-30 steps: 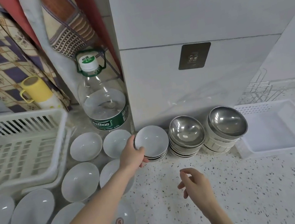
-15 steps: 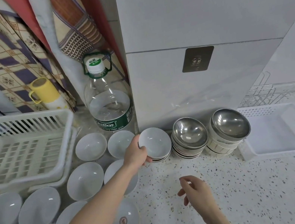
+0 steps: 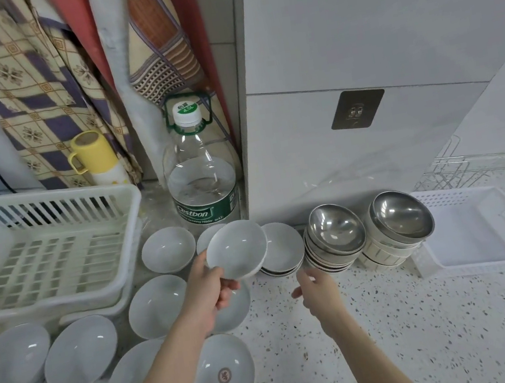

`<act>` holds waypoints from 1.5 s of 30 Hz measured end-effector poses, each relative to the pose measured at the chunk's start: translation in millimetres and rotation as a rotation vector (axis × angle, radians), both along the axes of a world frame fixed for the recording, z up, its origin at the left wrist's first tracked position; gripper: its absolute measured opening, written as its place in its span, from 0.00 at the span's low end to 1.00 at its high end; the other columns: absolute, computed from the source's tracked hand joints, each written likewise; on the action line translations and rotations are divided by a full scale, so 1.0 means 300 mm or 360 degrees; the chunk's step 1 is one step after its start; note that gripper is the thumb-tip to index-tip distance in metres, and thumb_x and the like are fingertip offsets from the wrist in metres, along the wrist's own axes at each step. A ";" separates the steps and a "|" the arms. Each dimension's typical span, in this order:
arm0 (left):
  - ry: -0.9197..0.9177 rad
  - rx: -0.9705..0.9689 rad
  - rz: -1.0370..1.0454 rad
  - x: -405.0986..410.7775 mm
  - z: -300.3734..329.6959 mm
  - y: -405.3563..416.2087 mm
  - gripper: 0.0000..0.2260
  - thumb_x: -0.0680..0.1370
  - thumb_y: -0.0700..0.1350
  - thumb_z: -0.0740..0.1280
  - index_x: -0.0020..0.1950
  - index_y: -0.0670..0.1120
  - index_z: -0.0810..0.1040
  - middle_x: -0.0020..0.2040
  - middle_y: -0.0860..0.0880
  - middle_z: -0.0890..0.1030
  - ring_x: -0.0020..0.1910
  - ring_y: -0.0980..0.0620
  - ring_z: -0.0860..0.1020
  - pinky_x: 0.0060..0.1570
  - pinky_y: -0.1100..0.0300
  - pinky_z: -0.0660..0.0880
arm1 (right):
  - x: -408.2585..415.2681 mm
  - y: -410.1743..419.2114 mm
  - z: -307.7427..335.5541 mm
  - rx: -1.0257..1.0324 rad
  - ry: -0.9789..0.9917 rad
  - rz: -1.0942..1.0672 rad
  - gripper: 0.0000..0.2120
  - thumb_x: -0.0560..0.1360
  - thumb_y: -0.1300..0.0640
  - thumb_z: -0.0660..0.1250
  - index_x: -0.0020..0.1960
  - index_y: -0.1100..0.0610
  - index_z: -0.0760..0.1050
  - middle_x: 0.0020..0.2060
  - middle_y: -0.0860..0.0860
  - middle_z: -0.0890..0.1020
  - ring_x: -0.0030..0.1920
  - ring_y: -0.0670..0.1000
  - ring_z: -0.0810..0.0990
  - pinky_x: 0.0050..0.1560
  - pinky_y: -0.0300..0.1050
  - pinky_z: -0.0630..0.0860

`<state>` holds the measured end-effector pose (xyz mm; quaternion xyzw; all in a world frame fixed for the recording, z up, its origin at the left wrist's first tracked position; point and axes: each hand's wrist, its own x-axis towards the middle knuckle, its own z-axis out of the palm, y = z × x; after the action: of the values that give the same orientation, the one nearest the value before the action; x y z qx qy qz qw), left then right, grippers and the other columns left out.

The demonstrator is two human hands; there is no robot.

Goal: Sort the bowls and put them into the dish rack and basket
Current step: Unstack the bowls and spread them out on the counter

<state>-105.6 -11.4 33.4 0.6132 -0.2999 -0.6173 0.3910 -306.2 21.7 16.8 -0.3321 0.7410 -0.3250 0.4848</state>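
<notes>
We now have the small white bowl point(image 3: 236, 250) lifted clear of the short stack of white bowls point(image 3: 283, 251) it sat on a second ago. Our left hand point(image 3: 209, 286) pinches its near rim, thumb on top and fingers curled underneath, and holds it tilted in the air just left of that stack. Our right hand point(image 3: 315, 285) has moved up close in front of the stack, fingers loosely spread and holding nothing. The steel bowls point(image 3: 334, 234) stand untouched right of the stack. The white dish rack point(image 3: 42, 248), well to the left of the stack, holds no bowls that we can see. We judge the sorting has barely begun, with this bowl likely the first to go in.
</notes>
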 end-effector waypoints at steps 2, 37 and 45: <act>0.0083 0.0001 0.0083 0.043 0.000 0.035 0.19 0.79 0.32 0.54 0.64 0.51 0.72 0.30 0.40 0.79 0.22 0.55 0.68 0.18 0.66 0.59 | 0.031 -0.044 -0.006 0.0020 0.0025 -0.0045 0.11 0.80 0.50 0.58 0.59 0.54 0.72 0.36 0.53 0.83 0.27 0.47 0.67 0.25 0.39 0.65; 0.0292 0.0066 0.0283 0.204 -0.044 0.235 0.18 0.79 0.33 0.56 0.62 0.51 0.74 0.28 0.42 0.78 0.21 0.55 0.66 0.19 0.65 0.62 | 0.038 0.153 0.003 -0.0333 -0.0223 -0.0335 0.19 0.75 0.69 0.57 0.61 0.54 0.74 0.28 0.53 0.73 0.28 0.47 0.68 0.23 0.36 0.64; 0.0254 0.0074 0.0327 0.189 -0.056 0.317 0.18 0.79 0.33 0.56 0.67 0.45 0.72 0.27 0.42 0.79 0.20 0.56 0.66 0.18 0.66 0.61 | 0.013 0.302 -0.097 -0.0172 0.0125 -0.0049 0.20 0.77 0.64 0.57 0.68 0.55 0.70 0.27 0.50 0.77 0.27 0.46 0.72 0.24 0.37 0.67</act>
<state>-48.9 83.7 16.6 0.5986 -0.1891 -0.6277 0.4604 -302.3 112.3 -12.4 -0.3587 0.7460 -0.3586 0.4315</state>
